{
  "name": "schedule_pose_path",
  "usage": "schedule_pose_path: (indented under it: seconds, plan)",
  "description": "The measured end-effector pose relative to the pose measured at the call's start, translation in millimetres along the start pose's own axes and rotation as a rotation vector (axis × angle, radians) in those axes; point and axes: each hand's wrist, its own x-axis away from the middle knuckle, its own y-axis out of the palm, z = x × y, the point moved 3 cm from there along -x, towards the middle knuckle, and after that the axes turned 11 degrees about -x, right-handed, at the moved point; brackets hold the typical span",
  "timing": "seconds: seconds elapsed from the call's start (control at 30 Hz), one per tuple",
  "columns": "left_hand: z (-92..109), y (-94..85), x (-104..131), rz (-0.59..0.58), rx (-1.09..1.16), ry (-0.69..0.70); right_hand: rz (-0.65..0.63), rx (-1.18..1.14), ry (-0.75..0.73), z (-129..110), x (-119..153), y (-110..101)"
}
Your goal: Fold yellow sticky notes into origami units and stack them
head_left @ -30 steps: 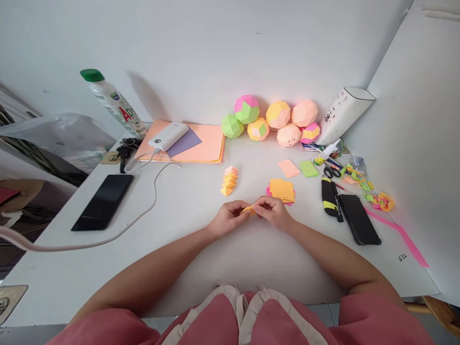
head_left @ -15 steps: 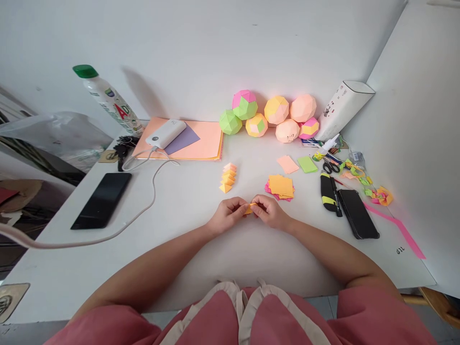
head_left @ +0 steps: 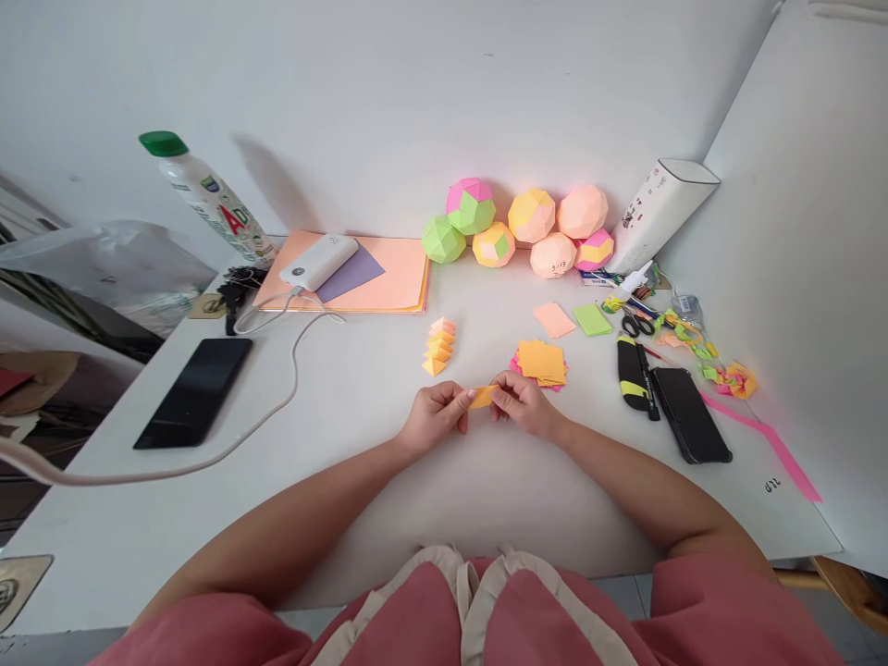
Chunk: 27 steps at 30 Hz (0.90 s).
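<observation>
Between my two hands is a small folded piece of orange paper (head_left: 482, 398), held just above the white table. My left hand (head_left: 436, 413) pinches its left end between thumb and fingers. At its right end, my right hand (head_left: 525, 405) grips the paper the same way. Beyond my left hand stands a row of folded orange and peach paper pieces (head_left: 439, 347). A stack of orange square papers (head_left: 541, 361), with pink sheets showing beneath, lies just past my right hand. Farther back are peach papers (head_left: 553, 320) and green papers (head_left: 592, 319).
Faceted paper balls (head_left: 533, 216) sit against the wall. Scissors (head_left: 636, 323), a glue bottle (head_left: 628, 287), a utility knife (head_left: 632, 373) and a phone (head_left: 690, 414) lie at right. At left are a tablet (head_left: 194, 393), power bank (head_left: 320, 262), cable (head_left: 297, 370) and bottle (head_left: 215, 203).
My hands have drawn slightly apart, and more of the orange paper shows between them as a wider strip. The view has shifted a little; the table's other things stay in place.
</observation>
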Motion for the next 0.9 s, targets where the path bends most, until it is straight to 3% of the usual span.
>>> schedule_pose_path:
  seconds: [0.1, 0.17, 0.37, 0.47, 0.6, 0.9]
  plan:
    - [0.0, -2.8, -1.3, 0.108, 0.096, 0.026, 0.049, -0.052, -0.088, 0.0, 0.4, 0.8]
    - [0.9, -3.0, -2.2, 0.119, 0.202, 0.036, 0.086, -0.027, -0.210, -1.0, 1.5, 1.8]
    - [3.5, -2.0, -2.5, 0.036, 0.274, 0.058, 0.194, 0.424, -0.760, -10.1, 10.4, 3.4]
    - [3.2, -1.7, -3.2, -0.051, 0.262, 0.073, 0.217, 0.589, -0.902, -12.0, 13.9, 4.3]
    - [1.1, 0.6, -5.8, -0.176, 0.306, 0.110, 0.113, 0.669, -0.925, -11.0, 13.5, 9.3]
    - [-1.9, -0.9, -8.1, -0.086, 0.290, 0.129, 0.079, 0.507, -0.757, -11.6, 6.6, 7.7]
